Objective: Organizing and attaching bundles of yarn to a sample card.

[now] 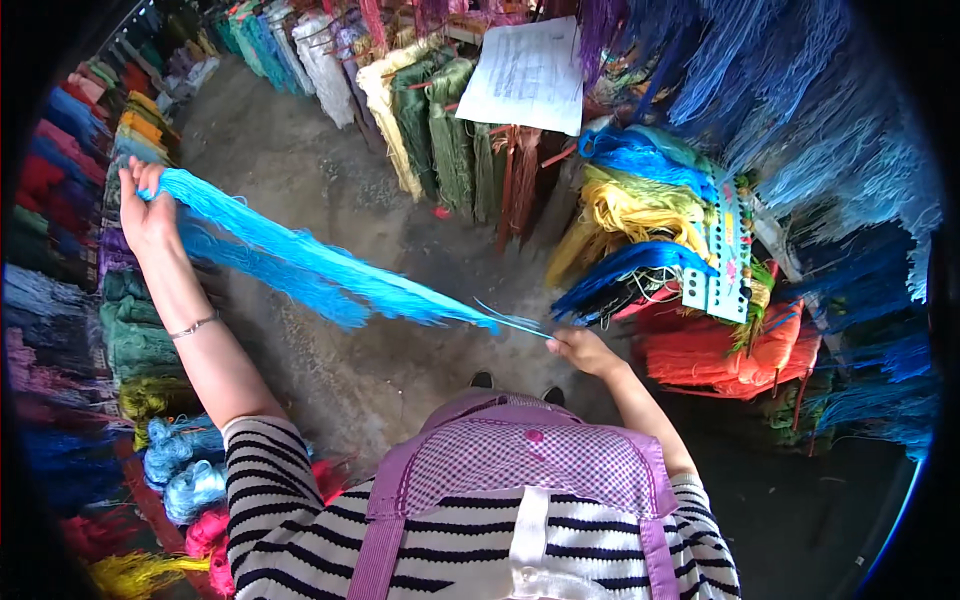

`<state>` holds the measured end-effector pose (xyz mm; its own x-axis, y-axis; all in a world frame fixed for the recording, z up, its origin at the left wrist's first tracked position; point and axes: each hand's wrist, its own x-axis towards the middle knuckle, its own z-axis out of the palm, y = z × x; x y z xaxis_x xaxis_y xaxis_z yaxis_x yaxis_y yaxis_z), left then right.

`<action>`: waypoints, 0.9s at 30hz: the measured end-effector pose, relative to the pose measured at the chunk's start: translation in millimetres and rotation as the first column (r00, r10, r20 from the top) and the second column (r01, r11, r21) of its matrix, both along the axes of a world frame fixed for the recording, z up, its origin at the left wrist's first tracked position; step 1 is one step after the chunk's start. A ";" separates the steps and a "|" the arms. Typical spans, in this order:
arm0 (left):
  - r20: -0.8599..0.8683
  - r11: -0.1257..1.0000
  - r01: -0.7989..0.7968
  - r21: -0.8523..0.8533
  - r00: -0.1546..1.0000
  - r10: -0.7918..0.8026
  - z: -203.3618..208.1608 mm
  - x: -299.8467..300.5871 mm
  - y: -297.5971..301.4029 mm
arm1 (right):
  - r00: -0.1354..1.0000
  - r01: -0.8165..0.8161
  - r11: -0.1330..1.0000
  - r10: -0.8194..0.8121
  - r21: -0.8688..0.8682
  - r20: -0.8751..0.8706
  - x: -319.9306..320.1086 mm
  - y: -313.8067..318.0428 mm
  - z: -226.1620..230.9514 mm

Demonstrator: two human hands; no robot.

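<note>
A long skein of bright blue thread [320, 263] stretches across in front of me. My left hand [148, 205], raised at the far left, is closed round the skein's upper end. Loose blue strands hang below it and taper toward the right. My right hand [584, 351], lower and nearer my body, pinches a few thin strands drawn out from the skein's tapered end. Those strands run taut between the skein and my right fingers.
Hanging thread skeins line the left side, with orange ones [140, 130] among them. Green skeins [450, 130] hang ahead under a white paper sheet [525, 75]. To the right are yellow skeins [640, 210], a punched card [728, 255] and red skeins [720, 355]. Concrete floor [300, 160] lies between.
</note>
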<state>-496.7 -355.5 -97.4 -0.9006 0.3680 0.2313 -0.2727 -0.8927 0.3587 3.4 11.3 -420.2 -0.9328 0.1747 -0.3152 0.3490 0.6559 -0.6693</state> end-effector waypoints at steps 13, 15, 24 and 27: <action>0.202 0.820 -0.353 -0.451 0.855 0.478 -161.7 -118.5 -132.7 | 0.627 0.777 0.583 -0.751 0.238 -0.208 201.4 45.5 38.4; 0.103 0.847 -0.329 -0.418 0.909 0.404 -157.2 -124.2 -165.4 | 0.531 0.766 0.423 -0.841 0.484 -0.105 252.7 41.3 19.3; 0.089 0.765 0.059 -0.641 0.996 -0.003 -156.9 21.1 47.1 | 0.162 0.955 0.146 -0.986 -0.257 0.043 220.6 28.0 70.4; 0.155 0.785 0.148 -0.602 0.986 -0.066 -154.2 65.3 93.6 | -0.197 0.832 -0.221 -0.975 -0.509 0.102 248.6 14.1 57.6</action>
